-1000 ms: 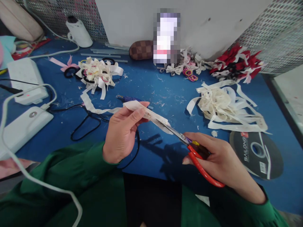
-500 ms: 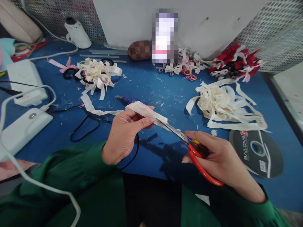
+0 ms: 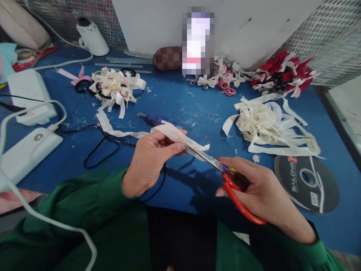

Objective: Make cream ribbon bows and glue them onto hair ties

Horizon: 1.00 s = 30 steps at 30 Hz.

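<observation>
My left hand [image 3: 150, 162] pinches a white ribbon [image 3: 176, 134] between thumb and fingers, over the middle of the blue table. One end of the ribbon trails left across the tabletop. My right hand [image 3: 256, 190] is wrapped round the red-handled scissors [image 3: 238, 201]. Their blades point left and lie along the ribbon, with the tips near my left thumb. Something yellow and purple shows by my right fingers, partly hidden. Just behind the ribbon lies a blue glittery tool [image 3: 155, 119] with a metal tip.
A pile of white ribbon [image 3: 263, 122] lies right, above a black spool [image 3: 307, 184]. Bows [image 3: 114, 84] sit at the left, red bows [image 3: 284, 73] at the back right. A phone [image 3: 197, 41] stands at the back. White cable [image 3: 42, 222] crosses the left side.
The ribbon's right end has shifted further right along the blades, and its two layers are now spread apart there. Both hands have hardly moved.
</observation>
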Motion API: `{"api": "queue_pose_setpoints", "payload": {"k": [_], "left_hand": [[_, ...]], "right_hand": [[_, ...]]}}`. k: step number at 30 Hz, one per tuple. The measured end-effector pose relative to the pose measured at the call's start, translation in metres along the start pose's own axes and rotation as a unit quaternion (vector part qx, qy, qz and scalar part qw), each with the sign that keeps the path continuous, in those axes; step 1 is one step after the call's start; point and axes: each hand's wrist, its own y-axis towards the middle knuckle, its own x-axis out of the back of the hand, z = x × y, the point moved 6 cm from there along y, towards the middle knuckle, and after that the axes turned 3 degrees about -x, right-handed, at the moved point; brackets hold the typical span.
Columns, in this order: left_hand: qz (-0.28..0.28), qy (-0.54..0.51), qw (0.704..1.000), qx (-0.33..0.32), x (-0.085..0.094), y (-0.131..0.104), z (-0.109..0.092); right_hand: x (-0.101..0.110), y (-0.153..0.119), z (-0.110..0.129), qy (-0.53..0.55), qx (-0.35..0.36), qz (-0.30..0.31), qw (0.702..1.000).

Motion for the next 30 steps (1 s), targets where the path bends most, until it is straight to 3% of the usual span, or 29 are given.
{"api": "queue_pose_setpoints", "payload": {"k": [30], "left_hand": [[0.023,-0.025,0.999,0.026,-0.0048,-0.0014,0.0018]], "right_hand": [[-0.0040,-0.0022,-0.0004,0.016,0.011,0.011,1.000]]}}
